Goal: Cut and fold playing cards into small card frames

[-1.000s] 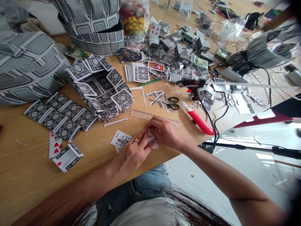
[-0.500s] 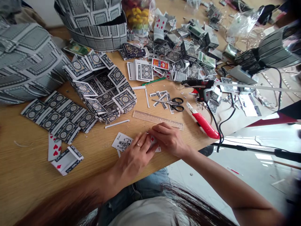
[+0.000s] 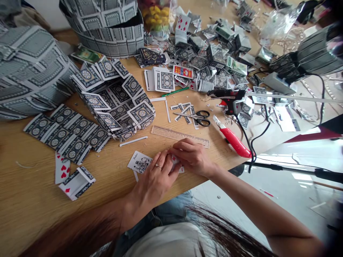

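Near the front edge of the wooden table, my left hand [image 3: 157, 175] and my right hand [image 3: 193, 156] meet over a white playing card with red diamonds [image 3: 175, 161]. The fingers of both are bent together on the card and cover much of it. My left hand wears a ring and partly overlies a joker card [image 3: 138, 162]. A clear ruler [image 3: 179, 136] lies just beyond my fingers. Behind it are black-handled scissors [image 3: 199, 117] with cut card strips [image 3: 184, 110]. A red-handled cutter [image 3: 235, 142] lies to the right of my right hand.
An open basket of folded cards [image 3: 118, 103] stands left of centre, beside a woven card panel [image 3: 66, 132]. Larger woven vessels [image 3: 32, 71] stand at the back left. A glue gun [image 3: 227, 98] with a black cable and a card pile [image 3: 209, 60] lie behind right.
Both hands stay over the same card, with only very slight finger movement. The view has shifted slightly.
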The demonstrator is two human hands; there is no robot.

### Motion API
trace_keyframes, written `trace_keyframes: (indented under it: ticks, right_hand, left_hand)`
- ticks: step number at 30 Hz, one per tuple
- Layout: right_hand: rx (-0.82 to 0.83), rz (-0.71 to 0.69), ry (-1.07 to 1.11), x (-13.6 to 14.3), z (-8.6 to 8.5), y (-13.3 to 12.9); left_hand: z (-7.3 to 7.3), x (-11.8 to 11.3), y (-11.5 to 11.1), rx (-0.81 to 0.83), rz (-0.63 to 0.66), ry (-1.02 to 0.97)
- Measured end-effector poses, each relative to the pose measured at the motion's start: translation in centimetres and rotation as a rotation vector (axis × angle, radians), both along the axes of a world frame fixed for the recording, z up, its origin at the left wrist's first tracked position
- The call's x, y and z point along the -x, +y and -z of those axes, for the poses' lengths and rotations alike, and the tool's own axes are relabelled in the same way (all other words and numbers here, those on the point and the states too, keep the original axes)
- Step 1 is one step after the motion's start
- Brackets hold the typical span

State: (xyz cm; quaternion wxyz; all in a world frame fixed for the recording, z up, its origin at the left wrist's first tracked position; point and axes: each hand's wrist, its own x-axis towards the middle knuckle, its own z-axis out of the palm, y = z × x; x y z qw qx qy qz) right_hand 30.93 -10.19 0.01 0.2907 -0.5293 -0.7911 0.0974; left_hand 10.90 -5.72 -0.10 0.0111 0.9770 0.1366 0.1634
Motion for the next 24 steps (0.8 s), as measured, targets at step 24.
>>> trace_keyframes:
  ticks: [24]
  right_hand:
    - [-0.073,-0.034,-0.158,0.24,-0.43,-0.24]
  left_hand:
    - [-0.25,0.13,-0.5,0.005,-0.051,0.057]
